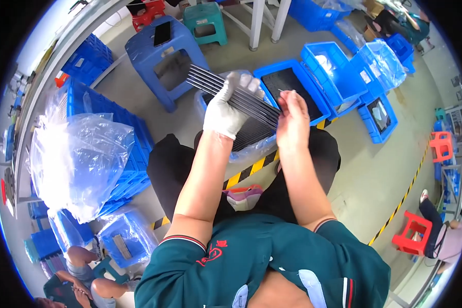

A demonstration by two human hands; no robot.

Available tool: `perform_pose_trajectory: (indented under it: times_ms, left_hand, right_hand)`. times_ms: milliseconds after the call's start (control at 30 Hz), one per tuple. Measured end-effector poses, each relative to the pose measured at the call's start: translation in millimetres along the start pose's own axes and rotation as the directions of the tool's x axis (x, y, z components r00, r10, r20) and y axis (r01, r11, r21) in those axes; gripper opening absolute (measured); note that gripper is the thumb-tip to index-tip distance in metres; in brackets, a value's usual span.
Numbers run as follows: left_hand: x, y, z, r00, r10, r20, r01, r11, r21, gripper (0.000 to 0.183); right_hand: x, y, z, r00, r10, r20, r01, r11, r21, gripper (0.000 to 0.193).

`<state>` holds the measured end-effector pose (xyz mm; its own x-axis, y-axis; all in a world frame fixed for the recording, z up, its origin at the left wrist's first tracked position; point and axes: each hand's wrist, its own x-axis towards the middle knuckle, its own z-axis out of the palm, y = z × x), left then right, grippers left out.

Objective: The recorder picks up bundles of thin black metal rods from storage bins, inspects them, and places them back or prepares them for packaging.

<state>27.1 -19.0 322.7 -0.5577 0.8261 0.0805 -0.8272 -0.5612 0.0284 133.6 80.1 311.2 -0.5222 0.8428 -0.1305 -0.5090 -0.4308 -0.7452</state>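
Note:
A bundle of several long, thin dark rods [203,80] slants across in front of me, its far end up to the left. My left hand [226,113], in a white glove, is closed around the bundle's middle. At the near right end of the rods is my right hand [293,120], bare, its fingers curled in against the rod ends; the exact grip is partly hidden. Below both hands stands a plastic-lined bin [264,146] holding many similar dark rods in rows. Just beyond my right hand is a blue bin [321,110] with a dark layer inside.
A blue stool [138,51] with a black phone [162,33] on it stands ahead left. Stacked blue crates [138,131] under clear plastic [82,159] rise at my left. More blue bins [328,77] lie ahead right. Yellow-black tape [251,169] crosses the floor. Other people sit nearby.

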Motion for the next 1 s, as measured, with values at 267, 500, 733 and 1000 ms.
perform_pose_trajectory:
  times_ms: [267, 500, 733, 1000]
  left_hand:
    - [-25, 2, 32, 0.99, 0.141, -0.003, -0.138, 0.972, 0.189, 0.02]
    - [-21, 32, 29, 0.998, 0.056, -0.008, -0.053, 0.972, 0.227, 0.026]
    - [-25, 39, 27, 0.985, -0.102, -0.14, 0.149, 0.912, 0.382, 0.03]
    - [-39, 26, 7, 0.903, -0.315, -0.294, 0.41, 0.838, 0.36, 0.04]
  right_hand:
    - [-25, 11, 45, 0.983, 0.108, 0.145, -0.123, 0.988, 0.095, 0.018]
    - [-25, 6, 50, 0.98, 0.104, 0.17, -0.101, 0.995, -0.025, 0.014]
    - [27, -37, 74, 0.862, -0.031, 0.505, 0.268, 0.875, -0.402, 0.016]
    - [70, -20, 70, 0.858, 0.254, 0.446, 0.063, 0.81, -0.583, 0.021]
